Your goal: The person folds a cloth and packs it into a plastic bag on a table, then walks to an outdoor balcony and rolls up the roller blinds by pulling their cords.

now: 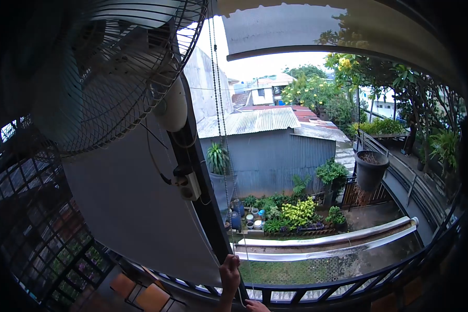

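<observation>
A beaded blind chain [218,99] hangs in two strands beside a dark post [213,223]. Low in the view, my left hand [230,274] is closed in a fist around the chain, next to the post. My right hand [257,306] shows only in part at the bottom edge, lower than the left one. Its fingers are bent at the lower stretch of the chain and seem to pinch it. High up hangs a pale roller blind [281,36] with a dark bottom bar. Another blind [135,203] is down on the left of the post.
A caged fan [119,78] juts out at upper left. A white socket box [188,187] with a plug is fixed to the post. A dark railing [317,295] runs along the front. Orange chairs [152,298] stand lower left. A black pot [371,169] hangs at right.
</observation>
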`<state>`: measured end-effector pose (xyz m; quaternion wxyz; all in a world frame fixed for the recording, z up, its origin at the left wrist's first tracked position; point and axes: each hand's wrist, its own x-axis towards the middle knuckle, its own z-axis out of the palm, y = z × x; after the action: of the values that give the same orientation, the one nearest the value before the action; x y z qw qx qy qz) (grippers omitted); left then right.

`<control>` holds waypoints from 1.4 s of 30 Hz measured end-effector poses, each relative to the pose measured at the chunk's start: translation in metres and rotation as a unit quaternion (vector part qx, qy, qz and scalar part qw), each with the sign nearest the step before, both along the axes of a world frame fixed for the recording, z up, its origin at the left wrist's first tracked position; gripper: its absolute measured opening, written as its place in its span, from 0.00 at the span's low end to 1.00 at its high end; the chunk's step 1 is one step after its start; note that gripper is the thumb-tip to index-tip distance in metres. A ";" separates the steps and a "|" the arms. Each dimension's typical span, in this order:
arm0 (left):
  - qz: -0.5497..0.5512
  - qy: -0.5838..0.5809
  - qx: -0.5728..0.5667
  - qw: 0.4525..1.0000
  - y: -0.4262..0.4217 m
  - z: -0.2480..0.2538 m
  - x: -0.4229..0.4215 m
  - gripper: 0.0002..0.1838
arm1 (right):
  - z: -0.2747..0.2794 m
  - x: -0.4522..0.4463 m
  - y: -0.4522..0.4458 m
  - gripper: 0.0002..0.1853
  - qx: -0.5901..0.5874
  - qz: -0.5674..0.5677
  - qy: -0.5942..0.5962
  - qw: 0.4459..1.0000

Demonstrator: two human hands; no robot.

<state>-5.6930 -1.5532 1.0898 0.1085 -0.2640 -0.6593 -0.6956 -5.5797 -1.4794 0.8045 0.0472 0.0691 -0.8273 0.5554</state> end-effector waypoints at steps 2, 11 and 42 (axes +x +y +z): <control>0.024 -0.003 -0.027 0.999 -0.008 -0.017 0.004 0.14 | -0.036 -0.011 0.002 0.24 -0.081 0.017 0.031 0.996; 0.120 0.058 0.005 0.991 -0.022 -0.107 0.007 0.19 | 0.014 -0.047 0.001 0.25 -0.075 -0.090 -0.002 0.993; 0.064 -0.140 0.055 0.987 -0.031 -0.171 0.049 0.14 | 0.086 -0.036 0.009 0.14 0.240 0.083 -0.002 0.967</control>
<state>-5.6436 -1.5838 0.9187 0.0738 -0.1155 -0.6441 -0.7525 -5.6160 -1.4703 0.8908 -0.0184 0.1460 -0.9280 0.3423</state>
